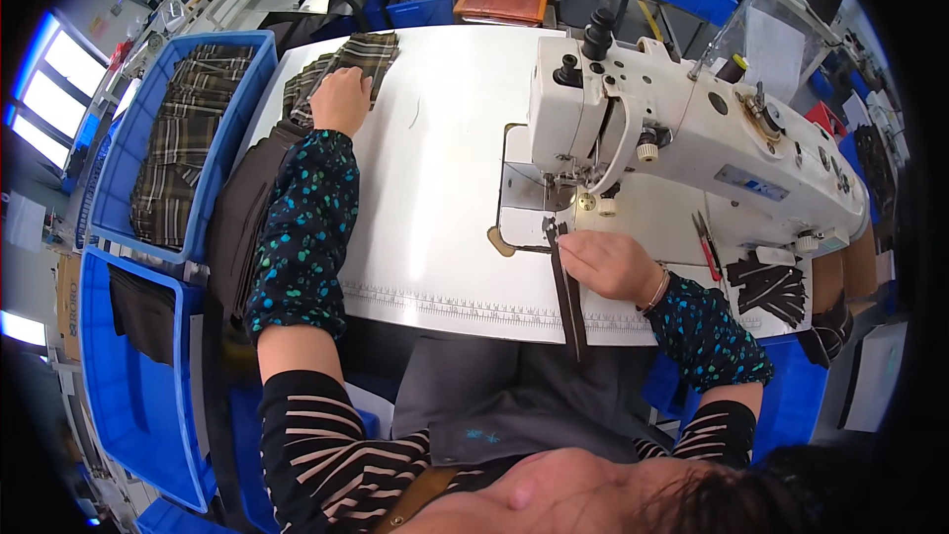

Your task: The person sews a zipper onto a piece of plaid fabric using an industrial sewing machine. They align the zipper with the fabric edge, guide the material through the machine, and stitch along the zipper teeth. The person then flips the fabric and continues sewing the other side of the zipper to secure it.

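My left hand [340,99] reaches to the far left of the white sewing table [435,138], its fingers curled onto a pile of brown plaid fabric pieces [368,54]. Dark plain fabric [249,200] lies under my left forearm along the table's edge. My right hand [603,259] pinches a dark zipper strip [570,321] just in front of the white sewing machine's [692,129] needle area, with the strip hanging toward the table's front edge.
Blue bins with plaid pieces [183,148] and dark cloth [138,311] stand at my left. Red-handled snips [708,247] and a heap of dark zippers [766,292] lie right of my right hand. More bins and worktables are behind the table.
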Demonstrator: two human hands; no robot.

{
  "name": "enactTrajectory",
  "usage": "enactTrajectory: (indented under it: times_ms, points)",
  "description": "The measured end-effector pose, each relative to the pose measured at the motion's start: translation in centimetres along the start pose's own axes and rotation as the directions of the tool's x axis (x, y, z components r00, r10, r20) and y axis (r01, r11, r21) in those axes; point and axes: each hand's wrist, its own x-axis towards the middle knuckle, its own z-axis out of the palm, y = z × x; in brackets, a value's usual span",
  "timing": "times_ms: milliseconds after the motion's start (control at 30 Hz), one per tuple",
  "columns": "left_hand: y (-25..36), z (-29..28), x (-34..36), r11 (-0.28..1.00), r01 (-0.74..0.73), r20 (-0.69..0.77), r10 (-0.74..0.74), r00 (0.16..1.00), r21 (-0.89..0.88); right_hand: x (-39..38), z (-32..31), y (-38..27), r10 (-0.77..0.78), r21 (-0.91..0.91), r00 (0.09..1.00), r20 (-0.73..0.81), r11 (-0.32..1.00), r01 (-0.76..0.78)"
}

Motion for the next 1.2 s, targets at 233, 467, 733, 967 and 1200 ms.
enactTrajectory:
  times_ms: [233, 467, 733, 967, 1200]
  points:
    - [0.5, 2.4, 3.6, 0.98, 0.027, 0.185, -0.064, 0.981, 0.196, 0.2, 0.1, 0.2, 0.018, 0.012, 1.0, 0.008, 1.0, -0.018]
    - [-2.5, -4.5, 1.8, 0.874, 0.294, -0.239, -0.403, 0.884, -0.386, 0.0, 0.1, 0.4, -0.017, 0.048, 1.0, 0.014, 0.999, 0.016]
    - [-2.1, -13.1, -18.9, -0.266, 0.33, 0.367, -0.102, 0.925, -0.906, 0.4, -0.7, -0.2, -0.017, 0.023, 1.0, 0.021, 1.0, 0.016]
    - [9.3, -13.1, -25.0, 0.065, 0.734, 0.72, 0.269, 0.64, -0.676, 2.3, -2.0, -3.5, -0.064, -0.001, 0.996, -0.058, 0.998, 0.064]
    - [13.6, -12.3, -22.4, 0.495, 0.411, 0.597, 0.308, 0.74, -0.765, 1.9, 0.1, -4.7, 0.077, 0.149, 0.987, 0.142, 0.984, -0.098]
